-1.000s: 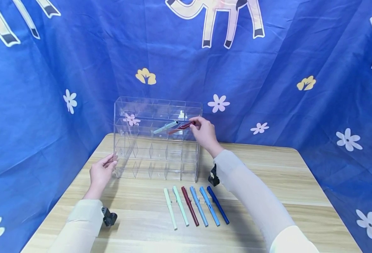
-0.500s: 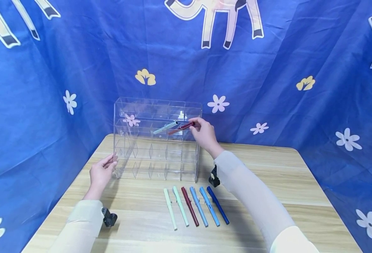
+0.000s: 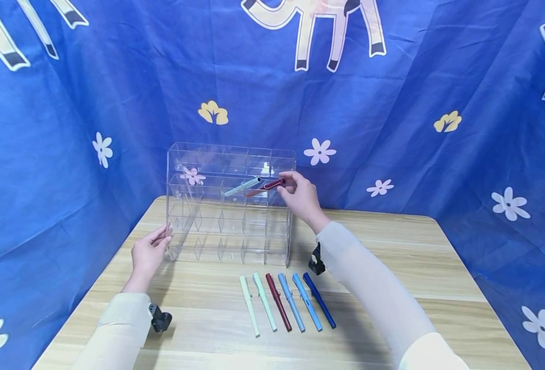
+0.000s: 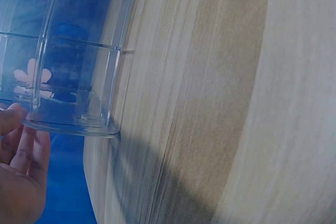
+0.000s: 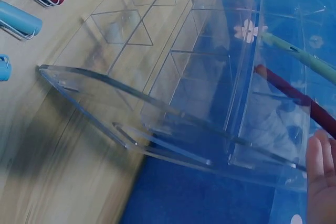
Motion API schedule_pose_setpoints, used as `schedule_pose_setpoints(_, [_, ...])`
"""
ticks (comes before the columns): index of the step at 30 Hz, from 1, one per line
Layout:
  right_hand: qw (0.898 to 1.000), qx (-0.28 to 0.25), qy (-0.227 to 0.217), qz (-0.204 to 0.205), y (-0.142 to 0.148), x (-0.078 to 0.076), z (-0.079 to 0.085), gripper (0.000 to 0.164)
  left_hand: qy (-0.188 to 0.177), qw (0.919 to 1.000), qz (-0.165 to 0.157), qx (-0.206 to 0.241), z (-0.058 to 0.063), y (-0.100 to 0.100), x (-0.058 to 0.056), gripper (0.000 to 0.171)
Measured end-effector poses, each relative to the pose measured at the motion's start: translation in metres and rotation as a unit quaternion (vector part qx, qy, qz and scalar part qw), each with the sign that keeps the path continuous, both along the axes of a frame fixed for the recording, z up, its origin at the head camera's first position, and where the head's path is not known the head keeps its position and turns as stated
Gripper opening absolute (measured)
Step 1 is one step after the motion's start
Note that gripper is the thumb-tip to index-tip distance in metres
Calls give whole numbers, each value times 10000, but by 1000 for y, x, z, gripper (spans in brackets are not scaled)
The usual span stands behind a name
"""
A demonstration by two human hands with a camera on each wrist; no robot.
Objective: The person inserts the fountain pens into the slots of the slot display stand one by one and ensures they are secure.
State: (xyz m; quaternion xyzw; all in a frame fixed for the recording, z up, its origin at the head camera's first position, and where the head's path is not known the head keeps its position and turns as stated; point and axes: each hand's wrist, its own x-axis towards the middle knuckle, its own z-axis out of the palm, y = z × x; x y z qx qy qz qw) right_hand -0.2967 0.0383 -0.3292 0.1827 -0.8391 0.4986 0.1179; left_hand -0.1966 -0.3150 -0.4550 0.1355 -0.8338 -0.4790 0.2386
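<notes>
A clear acrylic pen rack (image 3: 231, 226) with tiers of small compartments stands on the table. My left hand (image 3: 148, 253) grips its left side edge; in the left wrist view, thumb and fingers (image 4: 22, 153) are on either side of the clear panel. My right hand (image 3: 301, 198) is at the rack's upper right, pinching the cap end of a dark red pen (image 3: 265, 188). That pen slants down leftward into the second tier from the top. Beside it a light green pen (image 3: 242, 186) leans the same way in the rack. In the right wrist view, fingertips (image 5: 316, 156) show below the red pen.
On the wooden table (image 3: 198, 318) in front of the rack lies a row of pens: pale green, mint green (image 3: 265, 302), dark red (image 3: 278, 301), and several blue ones (image 3: 307, 301). A blue patterned cloth (image 3: 369, 133) hangs behind and at both sides.
My right wrist and forearm have shifted very slightly to the right, fingers staying at the red pen's end. Both pens in the rack and my left hand look unmoved.
</notes>
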Motion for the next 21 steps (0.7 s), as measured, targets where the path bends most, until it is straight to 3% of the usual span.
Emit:
schedule_pose_setpoints(11, [9976, -456, 329, 411, 39, 4, -9, 35, -167, 9998, -11, -58, 2, 0, 1, 36])
schedule_pose_setpoints(21, [9951, -785, -32, 593, 79, 19, -44, 34, -125, 9998, 16, -179, 2, 0, 0, 35])
